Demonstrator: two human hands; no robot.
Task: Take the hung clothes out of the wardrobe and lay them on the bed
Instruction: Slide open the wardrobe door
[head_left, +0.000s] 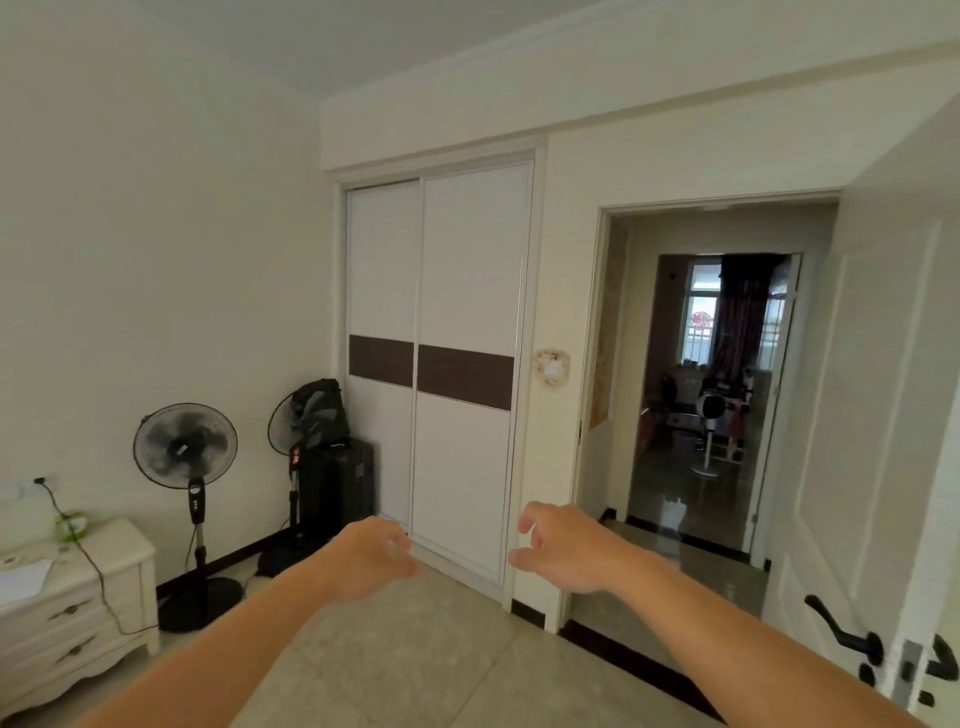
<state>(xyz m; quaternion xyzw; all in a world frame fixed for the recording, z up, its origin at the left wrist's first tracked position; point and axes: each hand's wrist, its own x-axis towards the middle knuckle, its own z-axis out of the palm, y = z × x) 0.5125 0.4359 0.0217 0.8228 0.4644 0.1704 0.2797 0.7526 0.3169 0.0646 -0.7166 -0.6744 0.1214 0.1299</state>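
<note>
While both arms reached forward, the left hand (371, 558) and right hand (563, 551) hung loosely curled, holding nothing, before the closed wardrobe (436, 364); two fans (185, 447) stood left.

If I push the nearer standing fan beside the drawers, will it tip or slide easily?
The fan probably tips sooner than it slides: its large head sits high on a thin pole. The round base looks wide and flat, so a low push may slide it over the smooth floor.

No text legible — nothing readable anywhere.
</note>
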